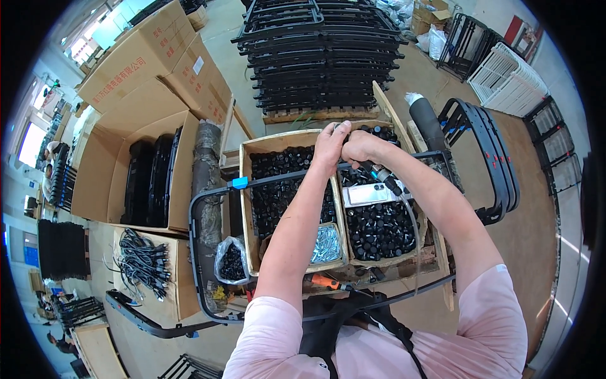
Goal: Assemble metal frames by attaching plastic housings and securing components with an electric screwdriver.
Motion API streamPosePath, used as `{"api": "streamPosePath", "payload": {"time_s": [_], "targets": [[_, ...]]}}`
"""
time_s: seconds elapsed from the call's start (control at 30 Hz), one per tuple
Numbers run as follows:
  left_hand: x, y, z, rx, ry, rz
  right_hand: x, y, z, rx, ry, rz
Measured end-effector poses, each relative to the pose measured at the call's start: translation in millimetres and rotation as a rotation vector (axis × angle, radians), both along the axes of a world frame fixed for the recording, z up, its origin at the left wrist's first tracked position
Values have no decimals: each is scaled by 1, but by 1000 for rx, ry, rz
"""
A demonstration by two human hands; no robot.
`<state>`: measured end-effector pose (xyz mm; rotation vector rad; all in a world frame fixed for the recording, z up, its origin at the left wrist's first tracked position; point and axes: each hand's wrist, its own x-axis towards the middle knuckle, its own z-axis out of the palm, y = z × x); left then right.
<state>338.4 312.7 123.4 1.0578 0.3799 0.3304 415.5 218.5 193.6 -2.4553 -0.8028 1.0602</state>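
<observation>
Tan rectangular bins [247,218] held small black round-headed parts [382,230]; the left hand [329,148] had bent fingers, hold unclear, the right hand [362,146] closed around a black hose-fed tool [387,180].

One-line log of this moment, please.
left hand: near frame, grip unclear | right hand: holding tool | phone: near tool | bolts: beside black caps

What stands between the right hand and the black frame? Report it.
Nothing visible does: the right hand, closed around a handheld tool, overlaps the black frame in this view, though actual contact is hidden.
</observation>
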Motion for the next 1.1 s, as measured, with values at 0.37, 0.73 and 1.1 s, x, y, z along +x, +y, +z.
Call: {"api": "streamPosePath", "payload": {"time_s": [0.37, 0.73, 1.1], "targets": [[2, -2, 7, -9, -52, 3, -7, -5, 17, 92, 12, -33], [-62, -61, 63, 84, -155, -183, -75, -90, 81, -34, -210, 94], [-186, -189, 46, -25, -77, -432, -222, -229, 98, -167, -205, -26]]}}
